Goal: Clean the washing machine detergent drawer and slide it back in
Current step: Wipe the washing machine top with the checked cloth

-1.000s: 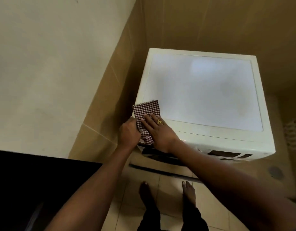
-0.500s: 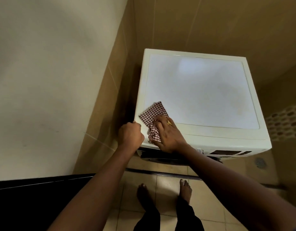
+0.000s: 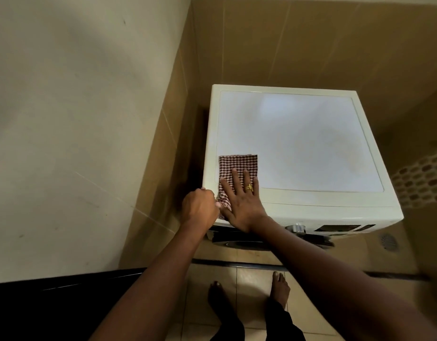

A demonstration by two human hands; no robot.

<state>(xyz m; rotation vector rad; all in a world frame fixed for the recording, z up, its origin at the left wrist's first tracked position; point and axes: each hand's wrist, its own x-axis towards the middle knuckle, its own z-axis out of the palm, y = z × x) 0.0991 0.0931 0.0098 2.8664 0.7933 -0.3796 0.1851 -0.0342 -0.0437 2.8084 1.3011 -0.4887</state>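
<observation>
Washing machine, white and flat-topped, stands in a tiled corner and is seen from above by the head camera. Its detergent drawer cannot be made out: the upper left of the front face, where both hands meet, is covered by them.

The right hand lies palm down on the front left of the lid, wrist over the front edge. Its fingers are straight and slightly spread, gripping nothing, and press flat on a red-and-white checked cloth. A gold ring sits on one finger. Beyond the fingertips the cloth lies flat and square on the lid; under the palm its near end hangs over the front edge.

The left hand is just left of the right thumb, at the lid's front left corner, knuckles up and fingers curled into a fist. It touches or nearly touches the cloth's hanging edge; whether it has hold of anything cannot be told.

Right of the right-hand fingers and beyond them, the lid runs bare to its far and right edges. Left of the left-hand fingers, a narrow dark gap separates the machine's side from the tiled wall, so that side is tight. Below the right wrist, on the front face, are a silver dial and a dark display panel. The person's bare feet stand on the floor tiles before the machine, and a round floor drain lies well off to the right.
</observation>
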